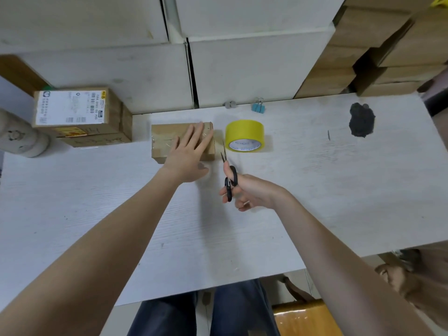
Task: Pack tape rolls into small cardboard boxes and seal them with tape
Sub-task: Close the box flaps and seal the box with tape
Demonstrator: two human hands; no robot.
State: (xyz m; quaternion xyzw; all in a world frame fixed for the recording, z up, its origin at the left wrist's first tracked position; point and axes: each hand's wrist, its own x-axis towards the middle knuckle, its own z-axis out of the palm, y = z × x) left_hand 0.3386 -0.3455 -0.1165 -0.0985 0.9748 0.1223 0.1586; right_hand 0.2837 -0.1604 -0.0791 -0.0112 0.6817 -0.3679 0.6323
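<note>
Left hand [188, 151] pressing flat, fingers straight, on small cardboard box [167, 141] at desk [97, 202] centre. Right hand [247, 190] gripping black scissors [229, 177], blades parted, tips pointing 12 o'clock, just beside box's right end. Box long axis running 9-to-3. Yellow tape roll [244, 136] lying at 3 o'clock of box, nearer right hand.

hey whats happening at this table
A person is sealing a small cardboard box on a white table. The left hand lies flat on the box, fingers straight, pressing on its taped top. The right hand holds black scissors, blades pointing toward the box's right end. A yellow tape roll stands just right of the box. A labelled box sits on another at the left.
</note>
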